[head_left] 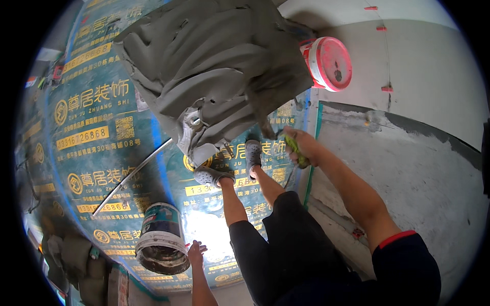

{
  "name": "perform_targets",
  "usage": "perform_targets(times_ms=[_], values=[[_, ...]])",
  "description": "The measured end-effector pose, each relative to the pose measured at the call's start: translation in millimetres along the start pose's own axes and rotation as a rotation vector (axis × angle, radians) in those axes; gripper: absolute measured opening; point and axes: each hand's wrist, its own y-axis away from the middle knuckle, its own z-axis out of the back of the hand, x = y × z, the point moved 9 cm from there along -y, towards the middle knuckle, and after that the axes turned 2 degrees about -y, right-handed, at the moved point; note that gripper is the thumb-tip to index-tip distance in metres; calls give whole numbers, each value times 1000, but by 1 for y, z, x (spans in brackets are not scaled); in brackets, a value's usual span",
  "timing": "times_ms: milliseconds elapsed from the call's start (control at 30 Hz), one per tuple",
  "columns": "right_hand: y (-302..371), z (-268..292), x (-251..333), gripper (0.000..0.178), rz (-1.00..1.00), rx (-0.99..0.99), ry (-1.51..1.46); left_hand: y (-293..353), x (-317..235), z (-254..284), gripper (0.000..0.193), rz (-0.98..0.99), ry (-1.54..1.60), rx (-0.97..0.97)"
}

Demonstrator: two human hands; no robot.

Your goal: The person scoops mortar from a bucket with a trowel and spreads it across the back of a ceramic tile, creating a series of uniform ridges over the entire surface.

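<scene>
A large square slab (pixel 214 61), thickly coated with wet grey mortar in curved strokes, lies in front of me. My right hand (pixel 302 146) is wrapped round the green handle of a trowel (pixel 268 127). Its mortar-smeared blade rests on the coating near the slab's right side, its outline hard to tell from the mortar. At the slab's near corner the mortar is lighter and shiny. Low on the left, my left hand (pixel 196 252) hangs beside the rim of a dirty bucket (pixel 159 237), fingers apart and nothing visible in them.
Printed green protective sheeting (pixel 97 148) with blue tape covers the floor. A long thin metal bar (pixel 132 176) lies on it. A red and white bucket (pixel 331 64) stands beyond the slab's right edge. Bare concrete (pixel 388 173) stretches along the right. My clog-shod feet are near the slab.
</scene>
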Motion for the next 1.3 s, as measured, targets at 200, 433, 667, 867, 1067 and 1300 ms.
perform_targets(times_ms=[200,433,667,867,1067,1300], values=[[24,-85,-38,39,-85,186,123,1,-13,-16,55,-32,0,33],[22,-127,-86,46,48,215,259,0,-5,-2,56,-33,10,7],[12,-189,-117,45,583,-46,769,-1,3,7,55,-10,21,-21],[-22,-215,-145,57,857,-121,842,-5,1,-5,56,-13,64,14],[21,-220,-126,56,946,-64,917,-3,12,4,54,-20,140,-27],[0,-223,-67,21,890,-248,1104,-11,13,-6,55,-30,99,16]])
